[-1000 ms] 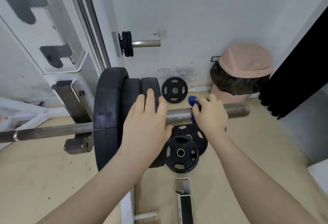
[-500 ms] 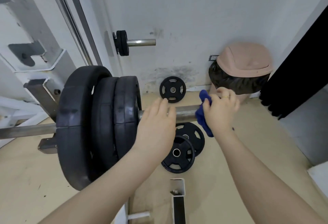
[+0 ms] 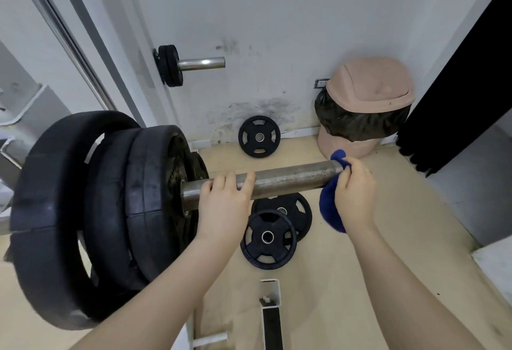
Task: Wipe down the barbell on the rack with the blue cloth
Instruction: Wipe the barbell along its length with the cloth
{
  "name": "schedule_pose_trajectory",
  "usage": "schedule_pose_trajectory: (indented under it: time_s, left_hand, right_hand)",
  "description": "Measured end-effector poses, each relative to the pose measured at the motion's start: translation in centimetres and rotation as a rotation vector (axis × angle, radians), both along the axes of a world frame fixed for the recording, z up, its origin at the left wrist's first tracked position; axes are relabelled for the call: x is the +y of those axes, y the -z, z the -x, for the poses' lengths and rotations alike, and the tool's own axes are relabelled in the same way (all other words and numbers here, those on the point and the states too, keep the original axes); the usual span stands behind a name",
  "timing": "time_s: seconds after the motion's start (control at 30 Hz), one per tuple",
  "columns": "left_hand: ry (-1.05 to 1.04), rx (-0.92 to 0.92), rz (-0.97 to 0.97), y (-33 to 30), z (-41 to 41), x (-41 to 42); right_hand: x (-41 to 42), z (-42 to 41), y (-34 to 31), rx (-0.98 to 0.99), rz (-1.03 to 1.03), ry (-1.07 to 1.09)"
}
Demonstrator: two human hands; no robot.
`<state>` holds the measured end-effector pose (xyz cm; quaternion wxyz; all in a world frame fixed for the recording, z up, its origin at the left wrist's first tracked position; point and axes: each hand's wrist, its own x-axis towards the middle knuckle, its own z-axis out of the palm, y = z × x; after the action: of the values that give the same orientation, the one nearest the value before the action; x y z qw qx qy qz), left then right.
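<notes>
Two bare hands work at the loaded end of the barbell (image 3: pixel 288 179). The fingers (image 3: pixel 345 173) of the right hand (image 3: pixel 353 197) are closed around the blue cloth (image 3: pixel 328 208), pinching it against the very tip of the bar's steel sleeve; a fold of cloth pokes up above the bar end and the larger part hangs below it, in front of the palm. The fingers (image 3: pixel 245 180) of the left hand (image 3: pixel 221 205) curl loosely over the top of the sleeve, resting on the metal close to the plates rather than wrapping fully round it.

Between the two hands the sleeve lies bare, dull grey and speckled. To the left of the left hand, three large black plates (image 3: pixel 91 211) sit stacked on the bar, with a smaller plate pressed against their outer face. Part of the white rack (image 3: pixel 25 108) shows behind them at the left edge.

Below the bar, on the tan floor (image 3: pixel 401 239), two small black plates (image 3: pixel 271 234) lie overlapping, and a third (image 3: pixel 259 137) leans against the white wall. Higher on the wall side, a storage peg (image 3: pixel 199 63) holds two thin plates. A pink swing-lid bin (image 3: pixel 365 94) with a black liner stands in the corner beyond the right hand, next to a black curtain (image 3: pixel 465 86)
</notes>
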<state>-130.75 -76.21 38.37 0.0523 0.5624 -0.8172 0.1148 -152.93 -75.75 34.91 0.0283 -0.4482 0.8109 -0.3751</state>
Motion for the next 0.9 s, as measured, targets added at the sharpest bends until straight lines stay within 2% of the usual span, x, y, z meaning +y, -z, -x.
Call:
schedule_pose_trajectory:
  time_s: [0.17,0.33,0.5,0.63,0.7,0.77,0.8,0.87,0.9]
  left_hand:
    - [-0.002,-0.014,-0.013,0.6,-0.3,-0.3]
    - [-0.008,-0.016,-0.02,0.6,-0.2,-0.2]
    - [0.019,-0.016,0.007,0.2,-0.1,-0.2]
    - [0.032,-0.041,-0.137,-0.7,-0.1,-0.1]
    - [0.058,-0.06,-0.185,-1.3,-0.5,-0.2]
    - [0.102,-0.067,-0.191,-2.5,-1.2,0.2]
    - [0.119,-0.036,-0.182,-3.4,-1.6,0.6]
    - [0.154,0.038,-0.138,-5.2,-3.3,2.2]
    - [0.188,0.041,-0.085,-6.1,-4.4,2.9]
  right_hand:
    - [-0.1,-0.1,0.5,0.233,0.036,0.015]
    - [-0.3,-1.3,0.8,0.332,0.173,0.054]
    - [-0.1,-2.1,-0.2,0.522,0.281,-0.148]
    - [-0.9,-10.0,0.1,0.573,0.311,-0.394]
    - [-0.9,-11.4,0.6,0.623,0.311,-0.461]
    - [-1.1,-9.6,0.9,0.71,0.235,-0.427]
    - [-1.0,-8.4,0.3,0.678,0.15,-0.336]
    - [-1.1,-7.5,-1.2,0.441,-0.04,-0.115]
    - [-1.2,-8.3,-2.0,0.316,-0.105,-0.076]
